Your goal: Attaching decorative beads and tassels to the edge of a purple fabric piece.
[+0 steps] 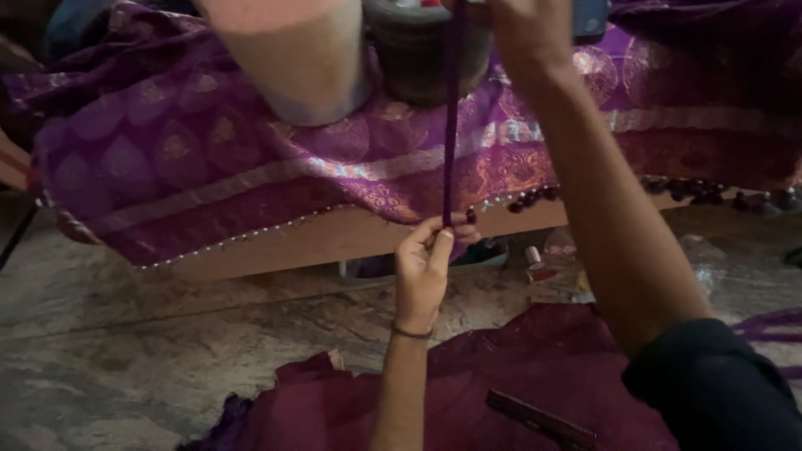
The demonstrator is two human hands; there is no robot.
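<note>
A dark purple thread bundle [452,125] runs straight up and down, pulled taut between my two hands. My left hand [424,266] pinches its lower end at the edge of a purple and gold patterned fabric [209,159] draped over a low wooden table [334,238]. My right hand [528,29] is raised near the top of the view and grips the upper end. Small dark tassel balls [535,198] hang along the fabric's beaded border.
A pale cylinder-like object [292,58] and a dark round container [418,50] stand on the fabric. Maroon cloth [535,376] lies on my lap with a dark flat tool [541,422] on it. Small items [535,263] sit under the table on the stone floor [167,334].
</note>
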